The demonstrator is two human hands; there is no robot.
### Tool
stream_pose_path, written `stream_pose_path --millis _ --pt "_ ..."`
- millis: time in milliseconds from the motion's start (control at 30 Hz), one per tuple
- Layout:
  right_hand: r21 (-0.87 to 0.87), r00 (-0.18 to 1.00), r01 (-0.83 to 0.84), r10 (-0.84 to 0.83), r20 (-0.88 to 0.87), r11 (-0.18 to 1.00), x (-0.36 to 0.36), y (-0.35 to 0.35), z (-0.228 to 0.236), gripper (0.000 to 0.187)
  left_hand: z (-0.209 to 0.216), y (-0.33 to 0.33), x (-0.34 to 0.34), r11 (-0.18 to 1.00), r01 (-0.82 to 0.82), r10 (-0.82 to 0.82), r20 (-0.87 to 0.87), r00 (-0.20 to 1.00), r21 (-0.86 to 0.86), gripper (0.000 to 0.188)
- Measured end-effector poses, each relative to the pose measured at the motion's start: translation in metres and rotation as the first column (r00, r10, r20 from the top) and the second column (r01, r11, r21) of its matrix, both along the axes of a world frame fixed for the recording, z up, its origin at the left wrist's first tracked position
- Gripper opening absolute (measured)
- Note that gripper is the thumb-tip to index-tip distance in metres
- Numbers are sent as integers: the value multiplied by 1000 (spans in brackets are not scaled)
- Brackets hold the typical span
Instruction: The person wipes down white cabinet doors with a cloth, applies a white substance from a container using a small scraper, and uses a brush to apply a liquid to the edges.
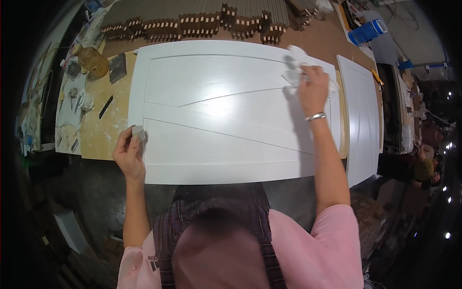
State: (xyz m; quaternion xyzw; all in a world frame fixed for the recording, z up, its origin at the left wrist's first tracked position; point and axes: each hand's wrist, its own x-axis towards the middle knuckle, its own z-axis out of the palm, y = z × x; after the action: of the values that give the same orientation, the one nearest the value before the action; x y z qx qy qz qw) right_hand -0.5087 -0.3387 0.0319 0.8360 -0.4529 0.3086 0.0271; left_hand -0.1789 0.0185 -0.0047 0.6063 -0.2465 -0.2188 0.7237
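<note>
In front of me a white cabinet door panel [221, 144] with grooved lines lies flat across the workbench. My right hand [314, 89] presses a crumpled white cloth [294, 59] onto the panel's far right part, fingers closed on it. At the near left edge of the panel, my left hand [129, 150] pinches a small grey block [138, 132] that looks like a sanding pad. Its thumb and fingers are closed around the block, close beside the panel's edge.
A second white panel [362, 115] stands to the right. Stacked brown strips [202, 26] lie at the back. On the left sit an amber jar [94, 62], a dark block [117, 68] and a black knife-like tool [106, 107]. A blue jug [368, 32] is at the far right.
</note>
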Motion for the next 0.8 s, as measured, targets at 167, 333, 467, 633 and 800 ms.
stream_pose_path --millis 167,333,467,633,800 --pt "275 811 -583 566 148 764 119 169 -11 38 -3 3 4 999 10 -9 -3 1000 45 28" --pt "228 895 -440 444 36 868 26 156 -11 29 -1 7 5 997 -8 4 60 998 71 28" --pt "226 959 -272 282 -13 935 -38 141 -2 35 -6 6 3 997 -6 -2 94 996 77 28" --pt "233 922 -376 387 -1 897 33 165 -15 27 -9 2 5 998 -11 11 4 1000 66 27" --pt "200 959 -274 282 -11 941 -33 148 -11 26 -17 12 23 994 2 -11 84 996 109 28"
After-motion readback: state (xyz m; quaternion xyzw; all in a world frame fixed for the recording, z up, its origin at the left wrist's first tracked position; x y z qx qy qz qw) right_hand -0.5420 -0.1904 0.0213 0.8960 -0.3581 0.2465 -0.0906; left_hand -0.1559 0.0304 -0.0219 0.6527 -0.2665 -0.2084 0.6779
